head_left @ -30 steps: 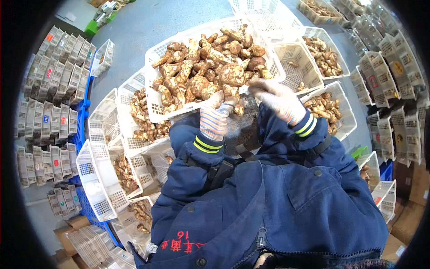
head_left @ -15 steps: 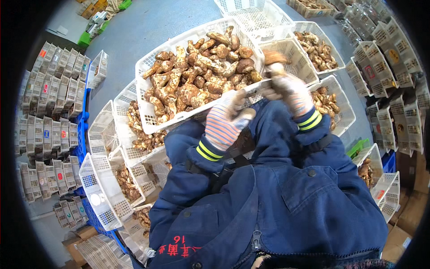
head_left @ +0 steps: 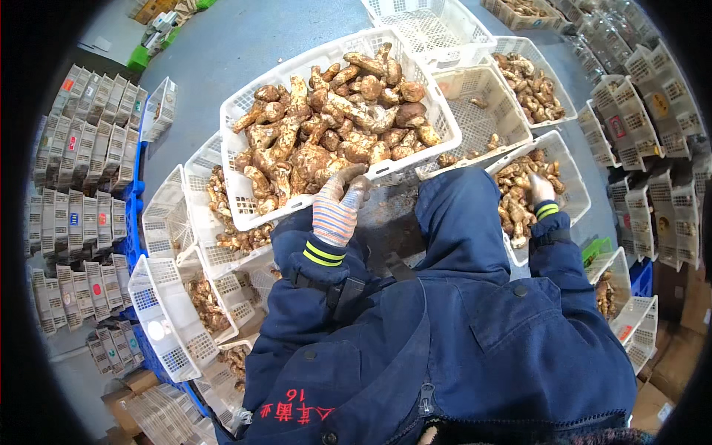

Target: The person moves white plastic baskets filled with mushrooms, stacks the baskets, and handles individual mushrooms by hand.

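Observation:
My left hand (head_left: 337, 204), in a striped glove with grey fingertips, is at the front rim of a large white crate (head_left: 434, 152). Its fingers reach toward the brown, dirt-flecked mushrooms (head_left: 315, 159) heaped inside; thumb and fingers stand apart, and no held thing shows. Off to the right, my right hand (head_left: 543, 190) is down over a smaller white crate (head_left: 578, 196) of mushrooms (head_left: 513, 194). Blur and the sleeve cuff hide most of its fingers, so any grip there is unclear.
A white crate (head_left: 512, 111) with a few loose mushrooms stands between the two. More filled crates (head_left: 538, 89) surround me, and an empty-looking one (head_left: 437, 33) lies at the back. Stacked crates (head_left: 93, 163) on blue pallets line the left; others (head_left: 645, 111) rise at right.
My hands have parted from in front of the big crate. The right moved right and down to the smaller crate; the left shifted slightly left. The blurred mushroom at the right hand is gone from there.

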Available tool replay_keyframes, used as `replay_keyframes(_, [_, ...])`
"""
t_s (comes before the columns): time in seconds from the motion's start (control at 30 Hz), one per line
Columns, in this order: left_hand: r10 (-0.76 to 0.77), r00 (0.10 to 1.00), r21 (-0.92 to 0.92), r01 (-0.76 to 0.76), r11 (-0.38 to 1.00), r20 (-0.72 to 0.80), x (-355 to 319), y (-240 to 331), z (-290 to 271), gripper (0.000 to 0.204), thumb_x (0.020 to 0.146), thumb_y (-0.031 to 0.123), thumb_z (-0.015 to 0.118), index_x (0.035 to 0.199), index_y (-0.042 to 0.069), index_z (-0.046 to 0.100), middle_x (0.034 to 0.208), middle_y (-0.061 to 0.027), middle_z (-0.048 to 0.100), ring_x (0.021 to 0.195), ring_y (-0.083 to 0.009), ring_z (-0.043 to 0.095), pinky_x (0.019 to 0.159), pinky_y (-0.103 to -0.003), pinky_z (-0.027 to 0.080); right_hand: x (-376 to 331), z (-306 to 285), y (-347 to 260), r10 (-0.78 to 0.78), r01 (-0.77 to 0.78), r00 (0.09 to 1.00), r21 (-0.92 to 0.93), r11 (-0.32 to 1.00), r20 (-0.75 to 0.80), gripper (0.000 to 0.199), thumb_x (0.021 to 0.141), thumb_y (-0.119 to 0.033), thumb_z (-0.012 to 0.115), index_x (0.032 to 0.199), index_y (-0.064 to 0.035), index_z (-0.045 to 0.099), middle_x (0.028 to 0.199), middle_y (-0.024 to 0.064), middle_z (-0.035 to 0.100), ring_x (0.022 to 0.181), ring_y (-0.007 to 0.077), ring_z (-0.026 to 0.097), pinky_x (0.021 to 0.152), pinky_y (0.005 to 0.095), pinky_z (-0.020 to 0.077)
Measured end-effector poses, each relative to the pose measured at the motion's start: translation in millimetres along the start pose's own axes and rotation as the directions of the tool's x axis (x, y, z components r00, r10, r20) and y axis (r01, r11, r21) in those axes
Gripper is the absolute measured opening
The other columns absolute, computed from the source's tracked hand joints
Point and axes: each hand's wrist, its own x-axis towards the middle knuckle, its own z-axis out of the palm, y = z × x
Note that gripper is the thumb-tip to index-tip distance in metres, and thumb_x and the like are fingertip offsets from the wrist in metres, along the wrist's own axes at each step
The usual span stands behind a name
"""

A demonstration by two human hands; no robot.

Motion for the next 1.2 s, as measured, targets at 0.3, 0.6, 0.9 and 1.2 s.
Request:
replay_keyframes(0.3, [0.026,1.0,-0.067,-0.025,0.997,0.016,-15,-11,-29,0.025,0.084,0.011,0.051,0.106,-0.002,0.052,0.078,-0.0044,0.058,0.063,-0.0066,0.049,0.058,-0.019,0.041,6,-13,-406,-0.571,0.633,0.774,-0.359,0.686,0.274,0.048,0.079,-0.029,0.051,0.123,-0.0137,0.04,0.101,0.0149,0.057,0.096,0.0274,0.054,0.082,0.035,0.0425])
replay_keyframes(0.6, [0.01,0.994,0.031,-0.014,0.999,0.106,-24,-23,-46,0.022,0.085,0.011,0.049,0.101,-0.003,0.054,0.083,-0.0073,0.061,0.073,-0.0096,0.056,0.066,-0.021,0.045,30,53,-444,-0.137,0.473,0.872,-0.736,0.485,0.47,0.041,0.076,-0.032,0.051,0.111,-0.011,0.049,0.104,0.0106,0.058,0.101,0.0224,0.053,0.092,0.0455,0.0306])
replay_keyframes(0.9, [-0.046,0.99,-0.029,0.051,0.998,0.132,-22,-28,-59,0.023,0.084,0.015,0.051,0.102,0.001,0.055,0.081,-0.0038,0.06,0.068,-0.0067,0.053,0.06,-0.019,0.043,18,68,-445,-0.306,0.492,0.871,-0.663,0.565,0.385,0.045,0.068,-0.027,0.059,0.11,-0.0125,0.048,0.101,0.0135,0.053,0.095,0.0283,0.054,0.09,0.0439,0.032])
replay_keyframes(1.2, [-0.07,0.991,-0.061,0.077,0.995,0.116,-25,-15,-56,0.024,0.085,0.014,0.048,0.104,0.0,0.054,0.08,-0.0048,0.06,0.065,-0.0079,0.053,0.058,-0.02,0.044,45,53,-415,-0.593,0.649,0.757,-0.425,0.631,0.274,0.044,0.063,-0.026,0.066,0.101,-0.0084,0.056,0.094,0.0174,0.055,0.088,0.0335,0.053,0.081,0.0373,0.0423])
